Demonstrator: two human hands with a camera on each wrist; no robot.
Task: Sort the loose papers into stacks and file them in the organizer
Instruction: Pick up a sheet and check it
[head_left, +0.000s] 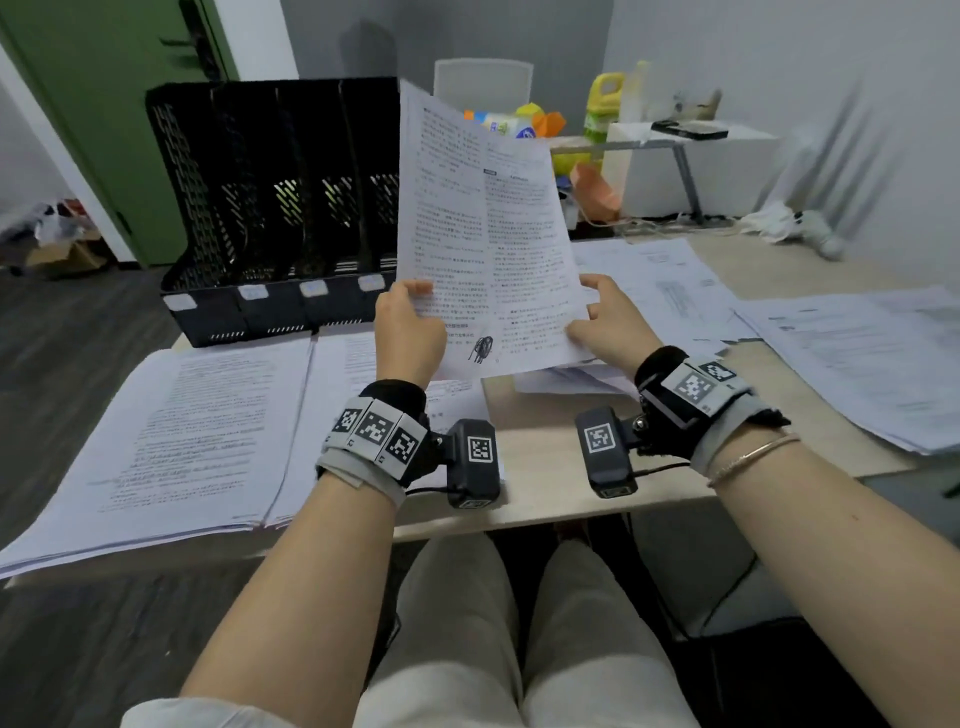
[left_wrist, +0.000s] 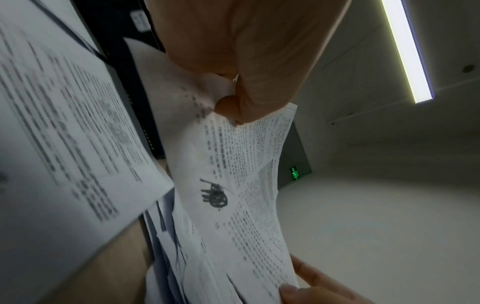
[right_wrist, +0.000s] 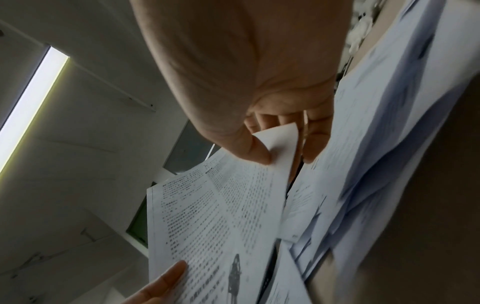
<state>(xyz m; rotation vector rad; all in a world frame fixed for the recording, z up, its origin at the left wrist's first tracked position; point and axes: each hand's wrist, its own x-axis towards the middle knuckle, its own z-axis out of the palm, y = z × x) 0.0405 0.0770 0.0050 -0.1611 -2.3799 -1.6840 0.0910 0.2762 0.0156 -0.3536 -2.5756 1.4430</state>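
Observation:
A printed sheet (head_left: 483, 234) with a black scribble near its bottom edge stands upright above the desk, held by both hands. My left hand (head_left: 408, 325) pinches its lower left edge, thumb on the front. My right hand (head_left: 605, 319) pinches the lower right corner (right_wrist: 279, 142). The scribble (left_wrist: 215, 195) shows in the left wrist view, where my left thumb (left_wrist: 231, 107) presses the paper. A black mesh organizer (head_left: 270, 208) with several upright slots stands behind the sheet at the desk's back left.
Two paper stacks (head_left: 171, 441) lie on the desk at the left, in front of the organizer. Loose papers (head_left: 831, 353) spread over the right side of the desk (head_left: 545, 441). Behind it are a white chair, bottles and a small table.

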